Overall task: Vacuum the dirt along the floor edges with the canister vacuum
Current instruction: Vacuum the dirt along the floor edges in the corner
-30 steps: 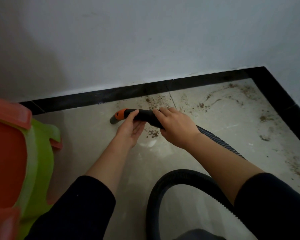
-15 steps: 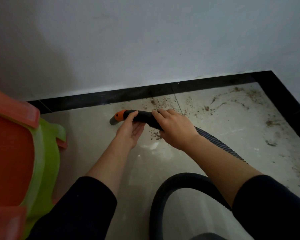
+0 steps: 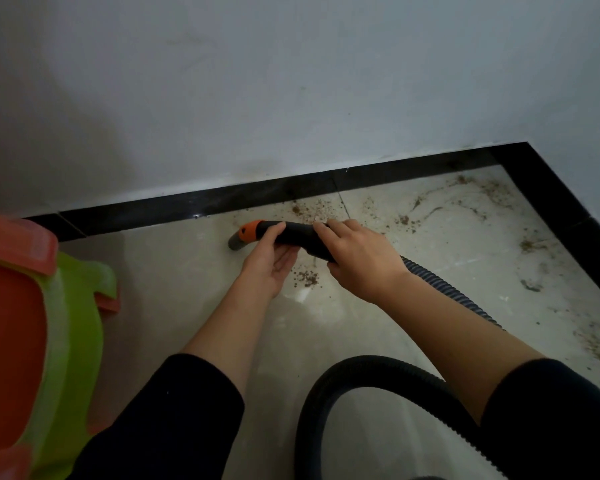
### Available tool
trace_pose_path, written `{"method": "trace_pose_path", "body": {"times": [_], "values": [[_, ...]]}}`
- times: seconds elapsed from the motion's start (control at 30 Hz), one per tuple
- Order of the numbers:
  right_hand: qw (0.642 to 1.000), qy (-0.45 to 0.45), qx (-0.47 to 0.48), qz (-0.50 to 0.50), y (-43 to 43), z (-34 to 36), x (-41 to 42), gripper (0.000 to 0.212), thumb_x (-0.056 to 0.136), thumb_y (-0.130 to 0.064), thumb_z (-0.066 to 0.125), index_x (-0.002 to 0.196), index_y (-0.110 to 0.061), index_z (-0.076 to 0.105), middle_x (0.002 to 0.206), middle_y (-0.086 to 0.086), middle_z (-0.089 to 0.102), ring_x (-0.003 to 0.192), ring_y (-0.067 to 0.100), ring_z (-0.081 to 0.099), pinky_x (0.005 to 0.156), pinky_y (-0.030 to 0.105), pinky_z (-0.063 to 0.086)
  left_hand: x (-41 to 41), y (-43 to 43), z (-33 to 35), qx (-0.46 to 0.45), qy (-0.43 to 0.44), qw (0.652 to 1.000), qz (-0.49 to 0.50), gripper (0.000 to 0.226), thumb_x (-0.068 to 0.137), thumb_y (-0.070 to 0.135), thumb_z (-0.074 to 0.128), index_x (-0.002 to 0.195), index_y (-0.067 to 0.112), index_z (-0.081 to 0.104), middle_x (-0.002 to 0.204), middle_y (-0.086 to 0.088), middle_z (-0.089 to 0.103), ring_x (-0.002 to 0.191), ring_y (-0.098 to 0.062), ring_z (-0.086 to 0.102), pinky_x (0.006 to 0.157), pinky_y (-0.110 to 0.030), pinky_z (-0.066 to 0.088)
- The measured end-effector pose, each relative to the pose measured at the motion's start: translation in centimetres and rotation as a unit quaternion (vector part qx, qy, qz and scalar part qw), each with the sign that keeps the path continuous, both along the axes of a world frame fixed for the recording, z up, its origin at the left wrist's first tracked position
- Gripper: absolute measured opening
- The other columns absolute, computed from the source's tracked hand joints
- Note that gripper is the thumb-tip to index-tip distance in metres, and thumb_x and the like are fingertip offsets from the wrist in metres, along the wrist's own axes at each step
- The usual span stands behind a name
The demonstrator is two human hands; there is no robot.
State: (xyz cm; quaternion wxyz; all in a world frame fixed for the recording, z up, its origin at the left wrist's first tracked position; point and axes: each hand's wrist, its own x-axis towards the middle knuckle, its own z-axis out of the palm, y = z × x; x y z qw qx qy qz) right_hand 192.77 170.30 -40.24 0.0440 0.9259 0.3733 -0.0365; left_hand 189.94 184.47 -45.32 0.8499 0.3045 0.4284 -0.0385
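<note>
Step in hand: suction pass along the floor edge, part-way through. Both hands are on the nozzle (image 3: pixel 293 233). The right hand (image 3: pixel 359 259) grips the black tube from above, fingers curled over it. The left hand (image 3: pixel 269 263) cradles it from below just ahead of the right, palm up, thumb hooked over the top. The grey tip, past the left thumb and the orange collar, points down at the floor (image 3: pixel 174 289) near the black skirting (image 3: pixel 187 211); contact with the tile cannot be told.

Dirt (image 3: pixel 307 277): a small crumb patch lies under the gap between the two hands. More is strewn just beyond the right knuckles against the skirting, and heavier trails run well right of the right hand toward the corner.

Judgement: tile ahead of the left hand looks clean. The next move calls for bringing the tip back rightward along the skirting, kept low.

Obstructions: the ribbed hose (image 3: pixel 442 284) trails from behind the right wrist across dirty tile and may scatter crumbs. Stacked orange and green stools (image 3: pixel 66 341) stand well left of the left forearm, clear of the path.
</note>
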Motion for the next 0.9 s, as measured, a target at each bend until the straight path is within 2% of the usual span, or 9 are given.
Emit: {"method": "trace_pose_path", "body": {"times": [0.33, 0.53, 0.77, 0.9], "values": [[1.000, 0.001, -0.001, -0.013, -1.8, 0.1, 0.5, 0.059, 0.092, -0.016, 0.053, 0.146, -0.014, 0.031, 0.132, 0.004, 0.050, 0.112, 0.023, 0.049, 0.085, 0.031, 0.043, 0.9, -1.6, -0.3, -0.006, -0.001, 1.000, -0.020, 0.020, 0.091, 0.022, 0.068, 0.102, 0.008, 0.059, 0.095, -0.012, 0.069, 0.088, -0.017, 0.066, 0.085, -0.026, 0.051], [1.000, 0.001, -0.004, -0.019, -2.6, 0.3, 0.7, 0.061, 0.091, -0.017, 0.054, 0.147, -0.013, 0.029, 0.132, 0.005, 0.051, 0.112, 0.024, 0.049, 0.084, 0.032, 0.044, 1.4, -2.4, -0.2, -0.012, -0.004, 1.000, -0.027, 0.026, 0.090, 0.023, 0.068, 0.108, 0.007, 0.059, 0.094, -0.011, 0.070, 0.089, -0.017, 0.067, 0.072, -0.023, 0.053], [1.000, 0.003, -0.005, -0.028, -3.4, 0.4, 1.0, 0.060, 0.091, -0.016, 0.055, 0.146, -0.013, 0.032, 0.131, 0.006, 0.052, 0.110, 0.024, 0.050, 0.085, 0.034, 0.045, 1.8, -3.3, -0.1, -0.010, -0.005, 0.999, -0.038, 0.024, 0.092, 0.022, 0.066, 0.108, 0.007, 0.058, 0.095, -0.012, 0.069, 0.089, -0.017, 0.066, 0.085, -0.026, 0.051], [0.999, 0.002, -0.010, -0.031, -3.4, 0.4, 1.2, 0.061, 0.091, -0.017, 0.055, 0.146, -0.014, 0.030, 0.133, 0.005, 0.050, 0.112, 0.024, 0.050, 0.085, 0.034, 0.046, 2.1, -3.3, -0.3, -0.015, -0.003, 0.999, -0.039, 0.025, 0.091, 0.022, 0.068, 0.108, 0.006, 0.059, 0.094, -0.012, 0.069, 0.087, -0.017, 0.067, 0.074, -0.023, 0.053]]}}
